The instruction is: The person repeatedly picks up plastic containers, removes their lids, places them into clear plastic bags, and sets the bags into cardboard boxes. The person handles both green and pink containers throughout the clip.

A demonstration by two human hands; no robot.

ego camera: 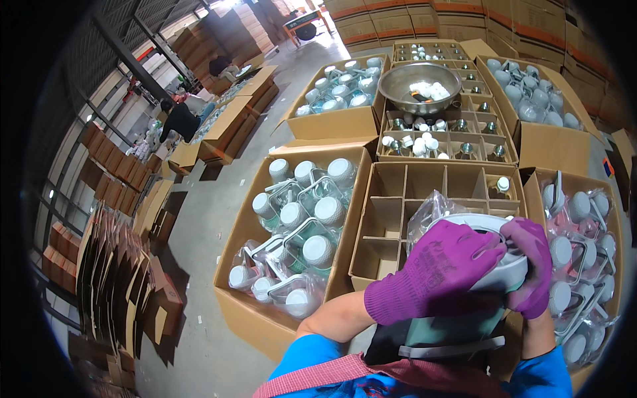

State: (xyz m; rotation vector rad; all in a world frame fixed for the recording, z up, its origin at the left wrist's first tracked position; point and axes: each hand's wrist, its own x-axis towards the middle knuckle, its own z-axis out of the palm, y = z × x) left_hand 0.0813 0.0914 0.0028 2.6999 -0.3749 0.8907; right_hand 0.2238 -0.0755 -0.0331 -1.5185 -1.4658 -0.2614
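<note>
Both my hands wear purple knit gloves. Between them is a jug with a grey-white end and a green body, close against my front. My left hand lies over the near-left part of the white end, fingers curled at its opening. On the far right side, my right hand wraps the rim with the thumb side at the top. A pale handle strip crosses the lower green body. Clear plastic film bunches behind my left hand. The gloves hide much of the jug's opening.
Ahead is a divided carton with a capped bottle-like piece. Cartons of bagged jugs stand at left and right. A steel bowl of white caps rests on another divided carton. A person works at far left.
</note>
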